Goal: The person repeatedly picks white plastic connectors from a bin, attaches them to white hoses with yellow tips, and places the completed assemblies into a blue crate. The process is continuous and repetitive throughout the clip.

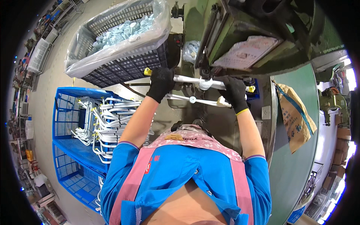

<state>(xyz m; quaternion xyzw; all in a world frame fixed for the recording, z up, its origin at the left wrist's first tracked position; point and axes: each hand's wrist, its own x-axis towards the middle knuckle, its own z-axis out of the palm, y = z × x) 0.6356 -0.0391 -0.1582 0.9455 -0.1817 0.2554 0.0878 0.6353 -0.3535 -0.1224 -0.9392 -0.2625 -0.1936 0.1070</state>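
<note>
My left hand, in a black glove, is closed round the left part of a white metal tube frame with yellow end caps. Around its right part is my right hand, gloved the same way. Two bars of the frame run roughly side by side between my hands, each with a round joint near its middle. The joint on the farther bar sits right under the dark tool head of a green machine; I cannot tell whether they touch. My fingers partly hide the bar ends.
A black crate lined with clear plastic holds many small silvery metal parts at the far left. Blue crates with stacked white bent tubes stand left of me. The green machine rises ahead; a brown paper sack lies on a green surface at right.
</note>
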